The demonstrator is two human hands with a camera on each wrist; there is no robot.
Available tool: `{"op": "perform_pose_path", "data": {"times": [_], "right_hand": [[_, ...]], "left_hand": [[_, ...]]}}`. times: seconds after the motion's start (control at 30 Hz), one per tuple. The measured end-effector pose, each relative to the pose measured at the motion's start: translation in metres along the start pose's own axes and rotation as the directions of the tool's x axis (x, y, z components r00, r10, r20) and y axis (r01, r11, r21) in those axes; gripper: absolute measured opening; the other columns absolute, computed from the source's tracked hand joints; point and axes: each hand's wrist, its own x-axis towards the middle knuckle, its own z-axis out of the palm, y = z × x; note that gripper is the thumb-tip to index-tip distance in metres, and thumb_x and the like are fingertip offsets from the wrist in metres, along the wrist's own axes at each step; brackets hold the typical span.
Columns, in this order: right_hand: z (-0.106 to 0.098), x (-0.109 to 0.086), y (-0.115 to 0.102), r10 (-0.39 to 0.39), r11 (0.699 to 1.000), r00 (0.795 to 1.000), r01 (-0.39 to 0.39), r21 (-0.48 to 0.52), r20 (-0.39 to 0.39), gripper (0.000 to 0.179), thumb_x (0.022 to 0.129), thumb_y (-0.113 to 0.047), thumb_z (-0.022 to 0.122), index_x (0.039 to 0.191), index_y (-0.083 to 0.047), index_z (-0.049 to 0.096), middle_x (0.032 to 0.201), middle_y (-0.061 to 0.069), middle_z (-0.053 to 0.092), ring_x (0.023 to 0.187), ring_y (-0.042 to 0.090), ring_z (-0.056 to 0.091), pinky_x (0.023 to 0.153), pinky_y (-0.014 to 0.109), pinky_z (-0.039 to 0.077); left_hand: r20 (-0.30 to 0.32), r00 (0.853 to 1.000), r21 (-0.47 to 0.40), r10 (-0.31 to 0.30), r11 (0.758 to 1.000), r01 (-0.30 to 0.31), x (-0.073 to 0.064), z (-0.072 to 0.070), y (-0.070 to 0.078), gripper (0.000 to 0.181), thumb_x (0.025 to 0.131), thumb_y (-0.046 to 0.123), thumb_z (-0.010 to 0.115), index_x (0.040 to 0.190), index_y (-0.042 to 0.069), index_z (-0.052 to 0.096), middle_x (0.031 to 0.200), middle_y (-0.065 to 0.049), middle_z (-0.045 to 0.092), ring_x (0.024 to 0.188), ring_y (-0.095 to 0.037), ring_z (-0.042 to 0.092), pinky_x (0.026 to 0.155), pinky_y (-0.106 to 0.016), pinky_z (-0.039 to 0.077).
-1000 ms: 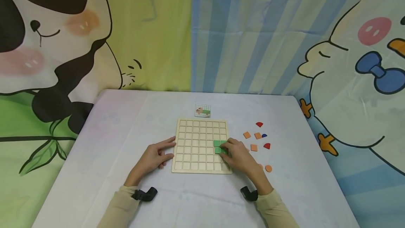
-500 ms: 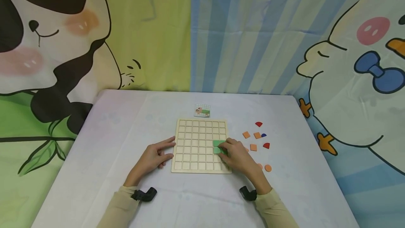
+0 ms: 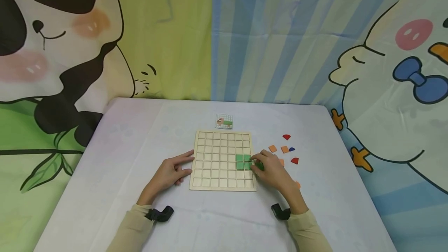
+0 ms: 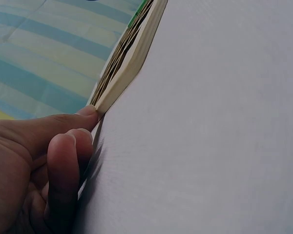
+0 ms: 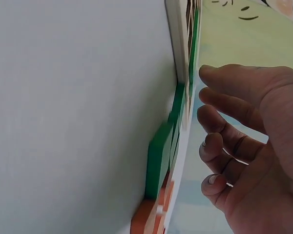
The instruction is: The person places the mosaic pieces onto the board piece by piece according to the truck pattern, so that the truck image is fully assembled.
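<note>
A pale wooden grid board [image 3: 215, 164] lies on the white table, with green square tiles [image 3: 243, 162] in cells at its right side. Thumb and forefinger of my left hand [image 3: 173, 171] touch the board's left edge; the left wrist view shows the thumb against the board's rim [image 4: 122, 85] and other fingers curled beneath. My right hand [image 3: 272, 170] hovers just off the board's right edge, fingers loosely bent and apart. Under its fingers lie more green pieces [image 5: 158, 158] on the table, partly hidden by the hand in the head view.
A small picture card [image 3: 224, 121] lies behind the board. To the right are scattered orange squares [image 3: 273, 149], red quarter-round pieces [image 3: 286, 137], a blue half-round piece [image 3: 292, 149] and an orange piece [image 3: 298, 184] partly behind the wrist. A printed curtain [image 3: 266, 49] hangs behind the table.
My right hand has moved right, off the green tiles on the board, to beside its right edge, with its fingers over a green piece. The left hand stays on the board's edge.
</note>
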Motion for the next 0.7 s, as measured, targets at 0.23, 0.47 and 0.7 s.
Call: {"op": "perform_pose_path", "data": {"times": [0.23,0.47,0.7], "right_hand": [[-0.008,-0.006,0.013,0.071,0.997,0.997,-0.07,-0.032,0.038,0.029,0.09,-0.02,0.086,0.115,-0.009,0.079,0.094,-0.002,0.067,0.082,0.01,0.056,0.073,0.026,0.051],[-0.01,-0.008,0.015,0.094,0.995,0.993,-0.092,-0.029,0.075,0.03,0.089,-0.023,0.088,0.114,-0.009,0.079,0.093,-0.001,0.065,0.08,0.012,0.052,0.071,0.026,0.048],[-0.008,-0.007,0.015,0.135,0.99,0.984,-0.13,-0.047,0.117,0.031,0.089,-0.025,0.088,0.115,-0.009,0.079,0.095,-0.001,0.064,0.081,0.012,0.054,0.074,0.027,0.05]], "left_hand": [[0.008,1.0,-0.004,-0.002,1.0,0.002,0.001,0.0,0.0,0.053,0.094,0.007,0.08,0.145,0.013,0.067,0.167,0.003,0.048,0.047,-0.013,0.057,0.044,-0.031,0.055],[0.007,1.0,-0.004,-0.002,1.0,0.002,0.001,0.0,0.001,0.053,0.094,0.007,0.08,0.144,0.013,0.067,0.166,0.003,0.049,0.047,-0.013,0.057,0.045,-0.031,0.055],[0.007,1.0,0.004,-0.011,1.0,0.011,0.0,-0.001,0.002,0.052,0.095,0.007,0.079,0.145,0.013,0.067,0.167,0.004,0.048,0.047,-0.014,0.057,0.045,-0.032,0.055]]}}
